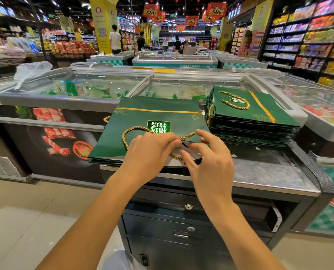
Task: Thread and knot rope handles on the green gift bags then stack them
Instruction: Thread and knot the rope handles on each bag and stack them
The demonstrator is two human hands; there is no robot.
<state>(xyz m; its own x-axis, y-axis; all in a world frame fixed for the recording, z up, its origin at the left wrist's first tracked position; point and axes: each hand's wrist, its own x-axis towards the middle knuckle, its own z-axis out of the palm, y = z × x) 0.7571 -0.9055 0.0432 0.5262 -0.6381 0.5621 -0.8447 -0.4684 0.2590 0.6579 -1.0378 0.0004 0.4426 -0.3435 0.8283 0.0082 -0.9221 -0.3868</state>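
A flat green gift bag (pixel 152 117) lies on a small pile at the near edge of the metal counter (pixel 269 172). A gold rope handle (pixel 135 129) loops over its front face. My left hand (pixel 148 151) pinches the rope's black-tipped end at the bag's open top edge. My right hand (pixel 207 156) sits just right of it, thumb and forefinger curled round the bag's lip by the rope. To the right stands a stack of green bags (pixel 248 117), the top one with its gold handle (pixel 234 100) fitted.
Glass-topped freezer chests (pixel 104 84) run behind the counter, with more to the right. A dark cabinet with locked drawers (pixel 189 217) sits under the counter. Stocked shelves (pixel 308 36) line the right aisle. Several people stand far back.
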